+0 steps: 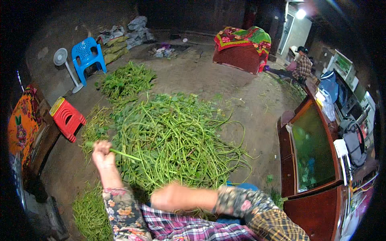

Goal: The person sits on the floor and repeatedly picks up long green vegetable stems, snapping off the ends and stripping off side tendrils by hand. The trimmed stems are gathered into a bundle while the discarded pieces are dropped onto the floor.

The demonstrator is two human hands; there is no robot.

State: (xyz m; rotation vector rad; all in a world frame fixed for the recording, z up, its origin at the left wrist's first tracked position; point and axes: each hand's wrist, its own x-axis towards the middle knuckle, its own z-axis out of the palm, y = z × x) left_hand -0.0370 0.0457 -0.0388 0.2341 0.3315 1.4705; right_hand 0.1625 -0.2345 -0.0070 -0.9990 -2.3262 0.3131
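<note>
My left hand (104, 153) is raised at the left of a large heap and closed around a green stem (128, 155). The stem sticks out of the fist to the right. My right hand (169, 197) is low in front of my plaid clothing (181, 226), badly blurred, so its fingers cannot be made out. Just beyond it spreads the heap of long, leafy green vine stems (181, 135) on the earthen floor. A smaller pile of thin green stems (92, 212) lies below my left forearm.
Another leafy pile (126, 79) lies farther back, near a blue plastic chair (87, 57) and a pedestal fan (66, 64). A red plastic stool (68, 117) stands at left. Along the right is a wooden cabinet (313, 208). Farther back sits another person (301, 67).
</note>
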